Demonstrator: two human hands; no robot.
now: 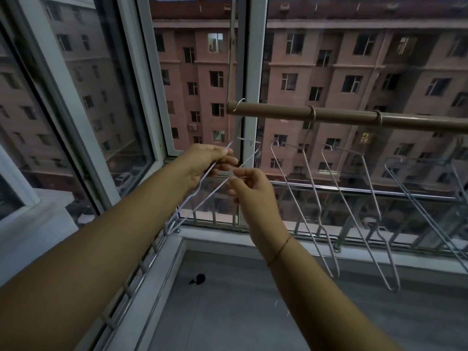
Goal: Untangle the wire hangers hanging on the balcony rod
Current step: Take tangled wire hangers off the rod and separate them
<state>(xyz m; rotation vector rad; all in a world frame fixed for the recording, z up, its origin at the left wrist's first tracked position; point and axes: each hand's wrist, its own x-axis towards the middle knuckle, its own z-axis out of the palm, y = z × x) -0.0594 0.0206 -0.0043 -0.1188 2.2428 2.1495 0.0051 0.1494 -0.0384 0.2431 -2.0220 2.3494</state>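
While three wire hangers [314, 198] already hang apart along the balcony rod [354, 117], the task looks mostly done, with one cluster left at the rod's left end. Both hands work it: the left hand [205, 163] pinches one hanger's wire [202, 177], the right hand [249, 188] pinches a second strand [217, 190] beside it; whether they are still crossed I cannot tell.

Grey floor [253, 312] — dusk-lit windows [354, 72]
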